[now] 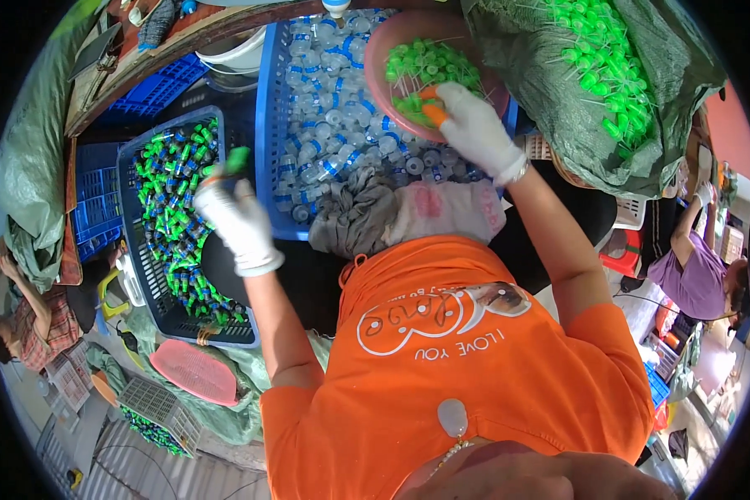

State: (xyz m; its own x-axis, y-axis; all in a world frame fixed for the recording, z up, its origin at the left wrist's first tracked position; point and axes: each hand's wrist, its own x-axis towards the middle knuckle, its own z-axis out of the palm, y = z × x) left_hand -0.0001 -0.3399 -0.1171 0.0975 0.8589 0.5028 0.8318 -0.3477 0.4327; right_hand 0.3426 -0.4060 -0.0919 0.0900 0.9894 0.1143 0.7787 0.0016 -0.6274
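Note:
My left hand (237, 221), in a white glove, holds a small bottle with a green cap (235, 160) over the edge of a dark basket (138, 275) full of green-capped bottles. My right hand (475, 129), also gloved, reaches into a pink bowl (383, 46) of green caps with thin tubes and pinches one; an orange fingertip cover (432, 112) shows on it. Between the hands stands a blue crate (268, 125) filled with small clear bottles without caps.
A green sack (667, 100) of more green caps lies at the upper right. Grey and pink cloths (400, 212) lie on my lap. Other people sit at the left (33, 317) and right (696, 267). Blue crates (96, 196) and a pink lid (196, 371) lie at the left.

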